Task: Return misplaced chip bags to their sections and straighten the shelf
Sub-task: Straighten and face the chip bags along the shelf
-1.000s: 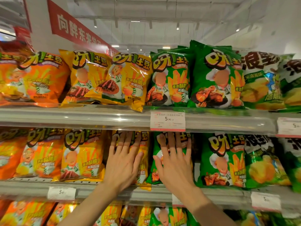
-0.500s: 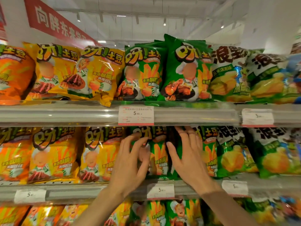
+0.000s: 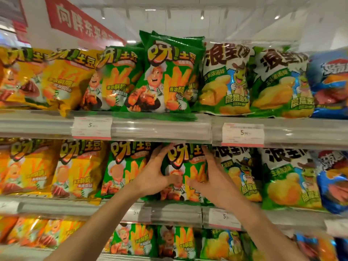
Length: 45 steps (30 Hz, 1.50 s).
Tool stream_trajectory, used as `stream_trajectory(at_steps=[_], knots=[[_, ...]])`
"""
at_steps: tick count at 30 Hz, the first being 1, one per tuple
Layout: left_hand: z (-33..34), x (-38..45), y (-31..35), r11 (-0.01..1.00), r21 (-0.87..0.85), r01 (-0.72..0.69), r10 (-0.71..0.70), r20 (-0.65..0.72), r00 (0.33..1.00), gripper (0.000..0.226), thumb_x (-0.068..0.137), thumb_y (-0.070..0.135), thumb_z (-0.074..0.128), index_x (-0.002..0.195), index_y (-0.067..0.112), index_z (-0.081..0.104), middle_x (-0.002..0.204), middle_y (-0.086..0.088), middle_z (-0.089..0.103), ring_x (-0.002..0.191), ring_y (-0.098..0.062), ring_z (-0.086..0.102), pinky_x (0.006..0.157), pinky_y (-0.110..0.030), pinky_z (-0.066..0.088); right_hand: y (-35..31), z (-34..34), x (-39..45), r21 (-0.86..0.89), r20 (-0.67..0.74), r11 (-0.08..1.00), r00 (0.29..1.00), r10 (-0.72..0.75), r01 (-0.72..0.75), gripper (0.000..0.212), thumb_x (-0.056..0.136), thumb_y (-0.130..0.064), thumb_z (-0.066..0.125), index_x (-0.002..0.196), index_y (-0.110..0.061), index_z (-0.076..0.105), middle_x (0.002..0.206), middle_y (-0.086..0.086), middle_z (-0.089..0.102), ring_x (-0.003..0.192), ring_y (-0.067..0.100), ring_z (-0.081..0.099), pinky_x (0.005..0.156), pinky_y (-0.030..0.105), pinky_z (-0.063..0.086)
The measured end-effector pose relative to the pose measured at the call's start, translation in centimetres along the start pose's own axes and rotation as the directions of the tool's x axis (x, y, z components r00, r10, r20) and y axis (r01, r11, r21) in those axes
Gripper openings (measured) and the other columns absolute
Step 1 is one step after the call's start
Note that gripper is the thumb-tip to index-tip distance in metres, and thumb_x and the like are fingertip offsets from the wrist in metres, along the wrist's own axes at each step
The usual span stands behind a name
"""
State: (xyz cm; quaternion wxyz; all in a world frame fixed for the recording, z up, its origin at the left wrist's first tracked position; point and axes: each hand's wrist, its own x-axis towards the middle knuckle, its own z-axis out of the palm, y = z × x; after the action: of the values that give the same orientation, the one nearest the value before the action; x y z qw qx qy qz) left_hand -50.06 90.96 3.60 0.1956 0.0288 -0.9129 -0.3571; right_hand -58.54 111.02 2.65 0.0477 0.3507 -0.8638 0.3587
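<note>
Gripping one green chip bag (image 3: 185, 172) from both sides on the middle shelf (image 3: 175, 211).

Left hand (image 3: 154, 176): fingers curled round the bag's left edge, thumb across its front near the lower middle. Right hand (image 3: 211, 178): fingers wrapped over the bag's right edge, thumb on the front, close to the left thumb. Bag stands upright between the two hands, top just under the upper shelf rail (image 3: 162, 129). Just left of the left hand: a second green bag (image 3: 124, 170) of the same print, then yellow bags (image 3: 79, 170) further left. Just right of the right hand: white-and-green bags (image 3: 239, 172), with blue bags (image 3: 333, 181) further right. Above the hands, on the upper shelf: green bags (image 3: 165, 76) in the same column. Below the wrists: price tags (image 3: 224, 218) on the shelf edge. View slightly motion-blurred.
</note>
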Motion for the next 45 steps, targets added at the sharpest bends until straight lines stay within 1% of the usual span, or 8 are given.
stream_trajectory(at_steps=[7,14,18,22,30,37,41,45], knots=[[0.3,0.1,0.3,0.995,-0.083,0.063,-0.063,0.007,0.998,0.110,0.075,0.029,0.086,0.155,0.041,0.011,0.165,0.012,0.009,0.150,-0.008,0.013,0.120,-0.028,0.020,0.7,0.4,0.8,0.167,-0.019,0.985,0.999,-0.048,0.050,0.111,0.074,-0.043,0.082,0.151,-0.048,0.003,0.154,-0.009,0.028,0.133,0.012,0.044,0.108,0.035,0.044],[0.4,-1.7,0.2,0.994,0.092,-0.062,0.064,-0.023,0.998,0.101,0.088,0.045,0.071,0.151,0.054,-0.008,0.166,0.016,-0.008,0.150,-0.003,0.003,0.119,-0.025,0.017,0.2,-0.1,0.5,0.118,0.087,0.993,0.996,-0.034,0.024,0.108,0.084,-0.041,0.075,0.151,-0.051,-0.009,0.164,-0.010,-0.002,0.146,0.010,0.022,0.112,0.023,0.028],[-1.3,-4.2,-1.5,0.867,0.449,-0.215,0.335,-0.208,0.919,0.061,0.098,0.032,0.055,0.153,0.032,0.029,0.158,-0.002,0.029,0.139,-0.020,0.037,0.105,-0.039,0.047,-0.8,1.3,-0.5,-0.209,-0.125,0.972,0.983,-0.137,0.108,0.086,0.090,-0.069,0.041,0.153,-0.042,-0.012,0.162,-0.004,-0.016,0.152,0.026,0.002,0.121,0.046,0.022],[-3.2,-4.4,-4.5,0.683,0.729,-0.043,0.383,-0.309,0.870,0.047,0.096,0.035,0.044,0.140,0.019,0.051,0.144,-0.013,0.049,0.132,-0.035,0.046,0.105,-0.048,0.040,-2.5,4.0,0.2,-0.530,-0.186,0.830,0.931,-0.313,0.173,0.076,0.098,-0.067,0.021,0.158,-0.028,-0.003,0.165,0.014,0.001,0.152,0.033,-0.003,0.120,0.061,0.009],[-3.7,-3.7,-8.1,0.675,0.737,0.026,0.297,-0.304,0.905,0.060,0.104,0.047,0.025,0.159,0.025,0.017,0.167,-0.009,0.009,0.155,-0.025,0.000,0.123,-0.051,0.008,-3.9,6.9,1.5,-0.595,-0.180,0.797,0.950,-0.257,0.103,0.074,0.099,-0.064,0.020,0.158,-0.027,-0.003,0.165,0.014,0.001,0.152,0.033,-0.004,0.116,0.065,0.011],[-2.8,-4.3,-6.5,0.760,0.649,-0.021,0.372,-0.409,0.833,0.048,0.101,0.041,0.035,0.136,0.013,0.055,0.139,-0.017,0.048,0.132,-0.041,0.044,0.110,-0.054,0.032,-3.2,4.3,0.2,-0.435,-0.223,0.883,0.929,-0.295,0.176,0.068,0.100,-0.061,0.019,0.158,-0.027,0.005,0.165,0.008,0.009,0.153,0.025,0.002,0.121,0.055,0.007],[0.3,-4.2,-2.7,0.835,0.494,-0.242,0.471,-0.415,0.778,0.040,0.098,0.035,0.049,0.127,0.010,0.061,0.128,-0.011,0.054,0.117,-0.028,0.052,0.097,-0.041,0.043,0.6,-0.6,-0.3,-0.232,-0.438,0.972,0.887,-0.149,0.048,0.063,0.098,-0.052,0.044,0.147,-0.015,0.033,0.148,0.013,0.036,0.137,0.031,0.035,0.113,0.049,0.034],[5.3,-3.7,2.1,0.906,0.248,-0.344,0.408,-0.291,0.866,0.035,0.098,0.038,0.047,0.129,0.023,0.055,0.125,0.004,0.050,0.101,-0.010,0.056,0.077,-0.035,0.054,5.4,-5.5,0.0,-0.099,-0.375,0.989,0.925,0.068,-0.113,0.069,0.089,-0.036,0.067,0.147,-0.018,0.035,0.146,0.010,0.036,0.134,0.034,0.038,0.112,0.045,0.038]])
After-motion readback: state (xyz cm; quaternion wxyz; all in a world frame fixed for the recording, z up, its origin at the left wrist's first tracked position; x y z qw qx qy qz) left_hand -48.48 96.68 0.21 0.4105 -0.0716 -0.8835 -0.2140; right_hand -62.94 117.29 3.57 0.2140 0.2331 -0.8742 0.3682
